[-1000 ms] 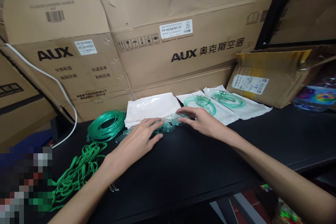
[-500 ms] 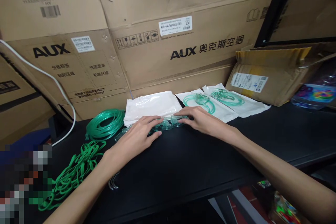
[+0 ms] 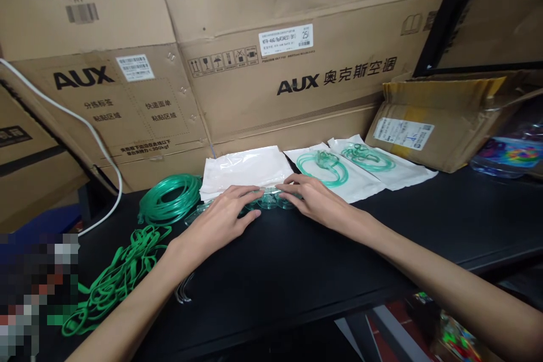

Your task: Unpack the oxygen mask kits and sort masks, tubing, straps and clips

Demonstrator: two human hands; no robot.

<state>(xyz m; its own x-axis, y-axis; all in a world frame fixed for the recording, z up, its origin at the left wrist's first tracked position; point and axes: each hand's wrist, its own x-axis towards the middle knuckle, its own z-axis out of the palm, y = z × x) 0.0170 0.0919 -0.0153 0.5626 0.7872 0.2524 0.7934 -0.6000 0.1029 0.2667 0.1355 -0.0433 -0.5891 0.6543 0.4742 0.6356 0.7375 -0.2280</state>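
A row of clear green plastic oxygen masks point(image 3: 268, 200) lies on the black tabletop, partly hidden by my hands. My left hand point(image 3: 231, 209) rests over the row's left part, fingers stretched out along it and thumb apart. At the right end, my right hand point(image 3: 307, 197) has its fingers spread over the masks and touching them. Directly behind lies a stack of white packets point(image 3: 246, 169) with a clear film face. To the right, two white-backed pouches hold a mask with coiled tubing point(image 3: 326, 167) and another mask set point(image 3: 367, 156).
On the left sit a coil of green tubing point(image 3: 169, 198) and a tangle of green elastic straps point(image 3: 127, 271). Thin metal strips point(image 3: 184, 289) lie by my left forearm. Large cardboard boxes point(image 3: 254, 102) stand behind; an opened carton point(image 3: 424, 124) is at right.
My right hand has shifted slightly left, and the masks between my hands sit closer together. My left hand has hardly moved.
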